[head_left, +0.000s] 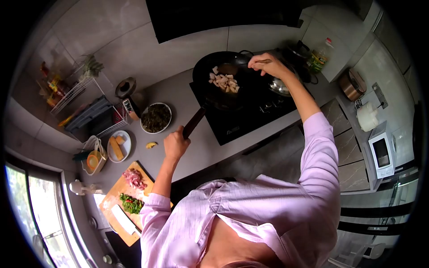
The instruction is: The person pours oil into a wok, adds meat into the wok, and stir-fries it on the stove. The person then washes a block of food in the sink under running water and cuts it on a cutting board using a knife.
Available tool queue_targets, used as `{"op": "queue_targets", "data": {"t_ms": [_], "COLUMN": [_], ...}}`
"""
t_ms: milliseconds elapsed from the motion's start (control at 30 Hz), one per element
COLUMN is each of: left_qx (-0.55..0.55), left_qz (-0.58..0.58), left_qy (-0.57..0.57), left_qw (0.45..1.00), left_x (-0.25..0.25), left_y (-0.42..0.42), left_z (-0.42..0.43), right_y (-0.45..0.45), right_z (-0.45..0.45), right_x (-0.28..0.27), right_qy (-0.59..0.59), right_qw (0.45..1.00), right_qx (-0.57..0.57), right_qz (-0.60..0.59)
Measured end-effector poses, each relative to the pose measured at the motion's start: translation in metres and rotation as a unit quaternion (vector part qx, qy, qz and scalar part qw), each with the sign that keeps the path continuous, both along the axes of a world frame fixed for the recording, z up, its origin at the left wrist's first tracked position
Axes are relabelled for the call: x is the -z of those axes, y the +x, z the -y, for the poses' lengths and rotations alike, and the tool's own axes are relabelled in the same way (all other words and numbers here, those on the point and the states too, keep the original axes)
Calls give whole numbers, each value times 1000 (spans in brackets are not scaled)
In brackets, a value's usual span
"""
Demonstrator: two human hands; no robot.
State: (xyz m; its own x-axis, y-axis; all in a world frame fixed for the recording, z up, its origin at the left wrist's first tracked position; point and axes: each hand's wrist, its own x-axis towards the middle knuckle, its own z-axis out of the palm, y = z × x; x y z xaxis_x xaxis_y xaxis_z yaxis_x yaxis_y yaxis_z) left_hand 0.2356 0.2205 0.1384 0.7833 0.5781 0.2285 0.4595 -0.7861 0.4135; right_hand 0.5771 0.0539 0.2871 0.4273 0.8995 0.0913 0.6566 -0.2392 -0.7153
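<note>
1. L hand: closed firmly round blk wok handle, at near-L side of cooktop; holding, no gap seen.
2. R hand: fingers pinched narrow on slim brn utensil handle, at R rim of wok; utensil's working end can't be made out.
3. Wok, blk, qty 1: over L part of blk glass cooktop, handle twd person.
4. Meat pcs, pale, cut small: in wok, loosely heaped abt middle; shiny liquid just beyond.
5. Lid, shiny, domed: on cooktop R of wok, below R forearm.
6. Oil btl, red cap, yel-grn label: back R of counter, nr wall.
7. Plate of dk chopped greens, round, wht rim: counter, L of wok.
8. Ginger pc, yel, sm.: counter, betw. greens and L hand.
9. Wht plate w/ 2 tan blocks: further L, nr basket.
10. Wooden cutting bd, front L: raw sliced meat at far end, chopped grn/red peppers mid, knife flat beside peppers.
</note>
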Motion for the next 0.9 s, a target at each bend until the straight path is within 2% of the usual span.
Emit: {"op": "queue_targets", "data": {"t_ms": [67,100,167,300,367,400,433,533,600,700,833,900], "left_qx": [-4,-6,-8,-10,-12,-11,-10,-8,-10,-9,-4,0], "left_qz": [-16,-7,3,-1,-6,-5,-4,-1,2,-6,-3,2], "left_qy": [-1,4,8,9,7,8,10,5,2,-4,-2,-5], "left_qw": [1000,1000,1000,1000,1000,1000,1000,1000,1000,1000,1000,1000], "left_x": [1,2,2,-1,0,1,1,0,-1,-1,3,3], "left_y": [-1,-1,0,0,0,0,0,0,0,0,0,0], "left_z": [1,1,1,3,3,3,3,3,3,4,0,-1], "right_y": [-7,-9,1,-30,-25,-30,-43,-49,-56,-48,-50,-62], "right_z": [-12,-17,-27,-11,0,9,19,33,35,22,13,20], "right_x": [8,15,43,30,41,41,32,32,22,35,65,60], "right_qy": [-12,30,62,10,1,-15,-97,-74,-32,25,40,-31], "right_qw": [998,989,977,981,949,918,911,907,964,967,968,967], "right_qx": [-13,-53,-95,-149,-231,-251,-239,-231,-128,-106,-73,-60], "right_qz": [65,132,178,124,216,307,320,345,230,232,237,245]}}
